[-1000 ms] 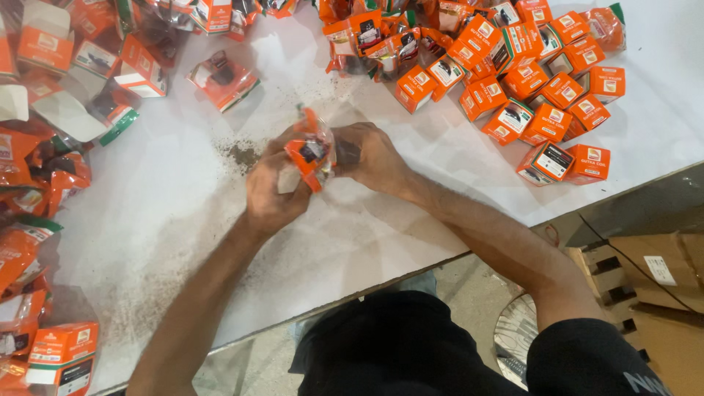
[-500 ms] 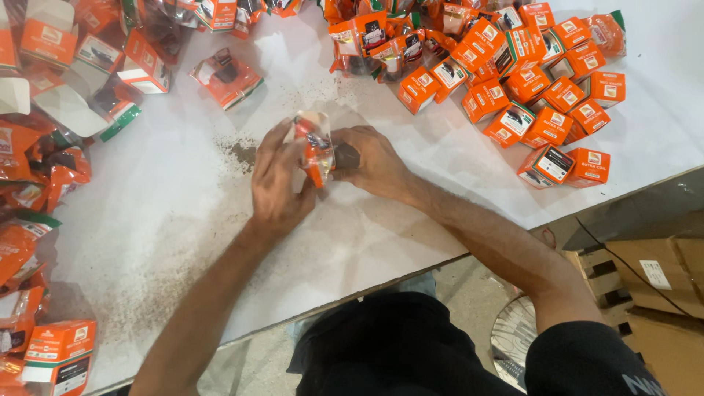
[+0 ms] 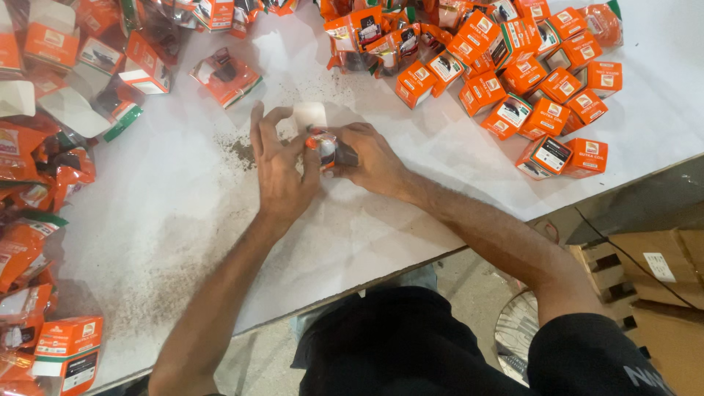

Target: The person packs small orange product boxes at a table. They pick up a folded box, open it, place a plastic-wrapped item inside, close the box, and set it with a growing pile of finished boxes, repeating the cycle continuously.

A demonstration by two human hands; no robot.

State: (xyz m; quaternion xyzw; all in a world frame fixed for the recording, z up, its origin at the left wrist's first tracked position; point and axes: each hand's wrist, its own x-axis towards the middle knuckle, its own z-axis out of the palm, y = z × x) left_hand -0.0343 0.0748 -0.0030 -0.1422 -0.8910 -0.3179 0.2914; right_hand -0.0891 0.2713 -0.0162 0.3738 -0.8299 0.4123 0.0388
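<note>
A small orange box (image 3: 323, 144) with a white end flap and a dark part showing lies between both hands on the white table (image 3: 183, 220). My right hand (image 3: 370, 160) grips it from the right side. My left hand (image 3: 281, 169) presses against its left side with the thumb on it and the other fingers spread upward. The white flap stands open above the box, between the two hands.
A heap of closed orange boxes (image 3: 543, 81) lies at the back right. Flat orange cartons and plastic wrappers (image 3: 51, 110) pile up along the left edge. One loose packet (image 3: 226, 75) lies behind the hands. Dark dust (image 3: 238, 150) speckles the table. Brown cardboard boxes (image 3: 653, 264) stand on the floor at right.
The box has been lowered toward the table and turned on its side. My left hand's fingers have opened and spread out; the right hand keeps its grip.
</note>
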